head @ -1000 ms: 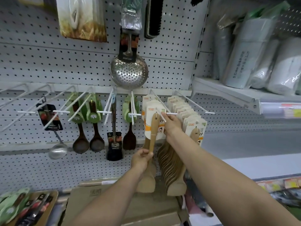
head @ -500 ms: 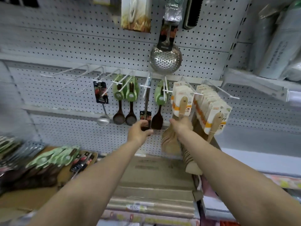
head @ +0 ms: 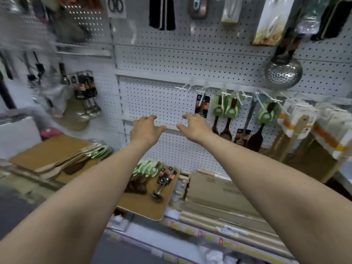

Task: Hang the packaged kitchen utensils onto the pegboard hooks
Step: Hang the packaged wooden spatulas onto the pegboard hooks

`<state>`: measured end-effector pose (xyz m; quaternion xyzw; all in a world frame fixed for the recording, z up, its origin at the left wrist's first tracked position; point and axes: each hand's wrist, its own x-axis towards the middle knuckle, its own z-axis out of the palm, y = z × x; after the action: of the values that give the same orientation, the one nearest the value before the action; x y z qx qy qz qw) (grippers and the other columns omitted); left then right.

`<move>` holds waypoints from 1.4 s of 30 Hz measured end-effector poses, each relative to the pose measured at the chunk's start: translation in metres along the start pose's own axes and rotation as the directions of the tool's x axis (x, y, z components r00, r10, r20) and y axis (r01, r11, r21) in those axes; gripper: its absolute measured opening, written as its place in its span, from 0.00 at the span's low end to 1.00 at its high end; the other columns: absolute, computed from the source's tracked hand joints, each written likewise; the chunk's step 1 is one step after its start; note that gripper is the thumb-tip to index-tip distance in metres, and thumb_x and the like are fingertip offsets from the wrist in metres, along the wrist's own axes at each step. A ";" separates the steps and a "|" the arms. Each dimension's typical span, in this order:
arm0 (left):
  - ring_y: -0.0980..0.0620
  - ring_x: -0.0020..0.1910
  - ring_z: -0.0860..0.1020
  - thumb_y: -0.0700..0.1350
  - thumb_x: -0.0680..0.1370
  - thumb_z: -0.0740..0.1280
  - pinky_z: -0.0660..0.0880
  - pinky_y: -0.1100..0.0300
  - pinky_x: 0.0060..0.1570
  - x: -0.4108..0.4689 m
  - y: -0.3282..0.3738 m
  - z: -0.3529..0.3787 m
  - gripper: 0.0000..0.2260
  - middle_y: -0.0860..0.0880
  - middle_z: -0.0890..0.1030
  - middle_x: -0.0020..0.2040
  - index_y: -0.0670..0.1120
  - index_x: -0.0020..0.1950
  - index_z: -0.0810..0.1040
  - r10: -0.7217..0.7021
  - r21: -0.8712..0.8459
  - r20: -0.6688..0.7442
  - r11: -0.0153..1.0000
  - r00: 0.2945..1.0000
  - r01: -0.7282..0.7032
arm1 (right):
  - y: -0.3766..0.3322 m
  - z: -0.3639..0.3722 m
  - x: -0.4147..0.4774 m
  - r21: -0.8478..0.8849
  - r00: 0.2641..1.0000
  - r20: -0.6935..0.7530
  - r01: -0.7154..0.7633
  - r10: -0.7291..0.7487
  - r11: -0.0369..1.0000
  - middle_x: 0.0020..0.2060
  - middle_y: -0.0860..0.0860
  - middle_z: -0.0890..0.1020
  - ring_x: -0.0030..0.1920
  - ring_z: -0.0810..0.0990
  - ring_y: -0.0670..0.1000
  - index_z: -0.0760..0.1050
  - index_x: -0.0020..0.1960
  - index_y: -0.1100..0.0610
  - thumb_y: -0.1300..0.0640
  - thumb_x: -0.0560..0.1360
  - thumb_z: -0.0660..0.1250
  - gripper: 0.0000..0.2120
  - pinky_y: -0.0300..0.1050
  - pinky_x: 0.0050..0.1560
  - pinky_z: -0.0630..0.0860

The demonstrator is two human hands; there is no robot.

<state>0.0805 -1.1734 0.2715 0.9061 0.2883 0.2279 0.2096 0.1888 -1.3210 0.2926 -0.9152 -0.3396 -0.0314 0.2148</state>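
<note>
Both my hands hover in front of the white pegboard [head: 162,103] and hold nothing. My left hand [head: 145,127] and my right hand [head: 194,126] have loosely spread, slightly bent fingers. To the right, hooks [head: 224,92] carry green-carded dark spoons [head: 226,111], a black-carded utensil [head: 202,106] and wooden spatulas with white and orange cards [head: 297,122]. Below my hands, a stack of green-carded dark utensils [head: 146,174] and black-carded tools [head: 165,178] lies on a cardboard sheet [head: 144,204]. Further left lie more packaged wooden spoons [head: 76,161].
A steel skimmer [head: 282,71] hangs high on the right. Flat cardboard boxes [head: 215,193] lie on the shelf below the hooks. Ladles and other metal ware [head: 83,103] hang on the left panel. Brushes and packaged goods hang along the top row.
My view swung left and down. Both hands let go of the wooden spatula on the right hook and moved left, now bare in front of the pegboard above the stacked utensils.
</note>
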 end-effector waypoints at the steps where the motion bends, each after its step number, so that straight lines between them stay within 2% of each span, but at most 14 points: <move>1: 0.40 0.70 0.67 0.63 0.78 0.64 0.73 0.41 0.62 0.001 -0.016 -0.013 0.28 0.43 0.72 0.70 0.51 0.74 0.68 -0.003 0.015 -0.012 1.000 1.000 0.003 | -0.019 0.007 0.001 0.001 1.000 0.006 0.007 -0.007 1.000 0.73 0.56 0.69 0.72 0.68 0.59 0.66 0.76 0.51 0.39 0.80 0.61 0.28 0.58 0.68 0.71; 10: 0.39 0.70 0.67 0.61 0.78 0.65 0.69 0.44 0.64 0.001 -0.173 -0.120 0.27 0.43 0.72 0.71 0.52 0.74 0.69 -0.134 0.135 -0.101 0.980 0.986 0.147 | -0.193 0.086 0.022 0.076 0.993 0.064 0.093 -0.098 0.993 0.73 0.56 0.68 0.69 0.71 0.60 0.66 0.76 0.52 0.39 0.80 0.62 0.29 0.54 0.63 0.72; 17: 0.40 0.67 0.71 0.60 0.77 0.67 0.72 0.45 0.62 0.028 -0.263 -0.142 0.24 0.43 0.74 0.68 0.52 0.71 0.72 -0.217 0.117 -0.152 0.965 0.964 0.235 | -0.278 0.151 0.076 0.077 0.976 0.107 0.180 -0.188 0.981 0.72 0.57 0.70 0.68 0.73 0.60 0.67 0.75 0.53 0.39 0.79 0.63 0.30 0.54 0.64 0.74; 23: 0.39 0.69 0.69 0.59 0.78 0.66 0.70 0.46 0.62 0.095 -0.345 -0.151 0.23 0.44 0.74 0.69 0.52 0.71 0.71 -0.277 0.139 -0.169 0.944 0.946 0.301 | -0.334 0.215 0.156 0.116 0.957 0.147 0.233 -0.249 0.966 0.73 0.57 0.70 0.70 0.72 0.60 0.66 0.76 0.55 0.40 0.79 0.63 0.30 0.56 0.69 0.71; 28: 0.40 0.67 0.69 0.61 0.78 0.66 0.72 0.44 0.62 0.170 -0.411 -0.151 0.24 0.44 0.74 0.68 0.53 0.70 0.72 -0.338 0.125 -0.125 0.927 0.933 0.352 | -0.369 0.269 0.236 0.133 0.951 0.212 0.201 -0.226 0.971 0.74 0.57 0.70 0.70 0.72 0.59 0.68 0.74 0.54 0.36 0.77 0.64 0.32 0.56 0.67 0.73; 33: 0.39 0.67 0.71 0.61 0.77 0.66 0.72 0.44 0.64 0.230 -0.478 -0.135 0.25 0.43 0.75 0.68 0.51 0.70 0.73 -0.388 0.127 -0.096 0.909 0.917 0.398 | -0.385 0.320 0.300 0.131 0.945 0.268 0.158 -0.188 0.979 0.71 0.56 0.73 0.68 0.74 0.58 0.69 0.73 0.56 0.39 0.79 0.64 0.30 0.53 0.65 0.74; 37: 0.40 0.67 0.71 0.60 0.77 0.68 0.71 0.44 0.65 0.264 -0.540 -0.103 0.24 0.42 0.76 0.67 0.49 0.69 0.74 -0.422 0.092 0.013 0.903 0.906 0.419 | -0.389 0.376 0.328 0.130 0.927 0.347 0.101 -0.141 0.986 0.70 0.56 0.74 0.68 0.74 0.58 0.68 0.73 0.56 0.38 0.79 0.64 0.30 0.54 0.66 0.73; 40: 0.40 0.64 0.74 0.59 0.77 0.68 0.74 0.47 0.62 0.286 -0.585 -0.078 0.23 0.42 0.77 0.64 0.50 0.68 0.75 -0.457 0.062 0.090 0.889 0.885 0.453 | -0.391 0.422 0.346 0.099 0.905 0.420 0.037 -0.075 0.994 0.67 0.58 0.75 0.64 0.76 0.59 0.70 0.72 0.57 0.40 0.80 0.63 0.28 0.51 0.60 0.74; 42: 0.41 0.61 0.75 0.57 0.78 0.68 0.76 0.49 0.59 0.300 -0.617 -0.061 0.21 0.43 0.77 0.64 0.49 0.68 0.75 -0.474 0.041 0.153 0.880 0.867 0.474 | -0.392 0.456 0.355 0.083 0.887 0.462 -0.029 -0.012 0.996 0.67 0.59 0.75 0.64 0.76 0.59 0.71 0.71 0.58 0.41 0.80 0.63 0.27 0.49 0.60 0.73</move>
<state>0.0032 -0.5131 0.0933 0.8231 0.4845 0.0966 0.2802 0.1722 -0.6502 0.0974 -0.8877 -0.3778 0.2028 0.1679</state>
